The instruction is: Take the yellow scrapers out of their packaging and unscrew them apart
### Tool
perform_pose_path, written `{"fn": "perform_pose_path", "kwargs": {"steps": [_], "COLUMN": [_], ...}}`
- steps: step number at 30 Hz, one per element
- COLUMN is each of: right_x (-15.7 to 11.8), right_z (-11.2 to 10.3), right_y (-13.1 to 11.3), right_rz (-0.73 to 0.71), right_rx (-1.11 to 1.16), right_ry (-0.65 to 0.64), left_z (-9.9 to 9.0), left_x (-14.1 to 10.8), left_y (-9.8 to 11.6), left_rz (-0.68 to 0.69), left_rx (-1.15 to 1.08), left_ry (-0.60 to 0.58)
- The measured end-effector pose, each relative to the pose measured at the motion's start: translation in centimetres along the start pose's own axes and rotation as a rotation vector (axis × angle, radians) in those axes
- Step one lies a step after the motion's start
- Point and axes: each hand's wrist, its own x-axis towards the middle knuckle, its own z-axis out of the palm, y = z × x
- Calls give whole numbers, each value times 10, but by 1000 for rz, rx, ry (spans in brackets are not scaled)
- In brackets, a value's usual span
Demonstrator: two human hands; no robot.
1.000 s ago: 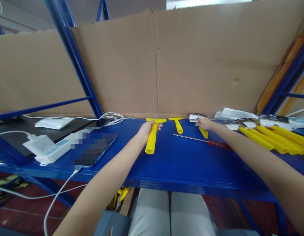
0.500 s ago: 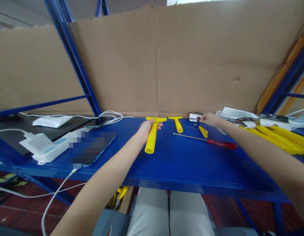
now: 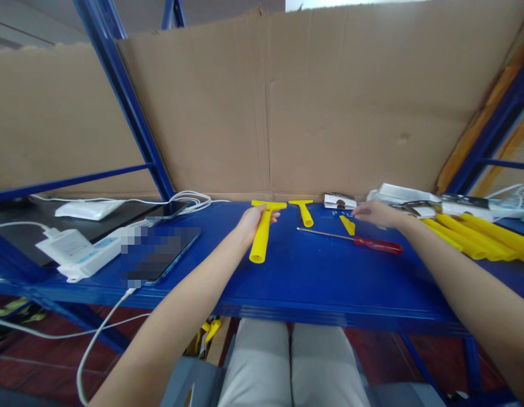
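Note:
My left hand point(image 3: 250, 222) is wrapped round a yellow T-shaped plastic handle point(image 3: 261, 240), its hollow round end tilted toward me. A second yellow T-shaped handle point(image 3: 306, 213) lies just to its right on the blue shelf. My right hand point(image 3: 378, 213) is low over the shelf beside some tiny loose pieces point(image 3: 345, 213), its fingers drawn together; whatever is between the fingertips is too small to make out. In front of that hand lie a small yellow wedge-shaped piece point(image 3: 347, 225) and a screwdriver point(image 3: 376, 244) with a red handle.
Several yellow handles point(image 3: 477, 240) are piled at the right, near white packages point(image 3: 408, 194). A small white-and-black box point(image 3: 340, 201) rests against the cardboard wall point(image 3: 329, 113). At left are a phone point(image 3: 168, 251), a power strip point(image 3: 94, 260) and white cables point(image 3: 189, 198).
My right hand has shifted right, away from the small box and over the tiny pieces' right side. The left hand keeps its hold on the yellow T-shaped handle, nearly still.

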Motion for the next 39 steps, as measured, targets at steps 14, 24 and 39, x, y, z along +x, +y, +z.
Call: {"fn": "perform_pose_path", "kwargs": {"steps": [14, 24, 39], "right_x": [-7, -8, 6], "right_z": [6, 14, 19], "right_y": [18, 1, -6], "right_rz": [-92, -179, -179], "right_rx": [31, 24, 77], "right_ry": [-201, -95, -135], "left_z": [7, 3, 10], "left_x": [-9, -3, -11], "left_y": [2, -1, 2], "left_rz": [-19, -15, -31], "left_rx": [32, 10, 34], "left_ry": [30, 8, 49]}}
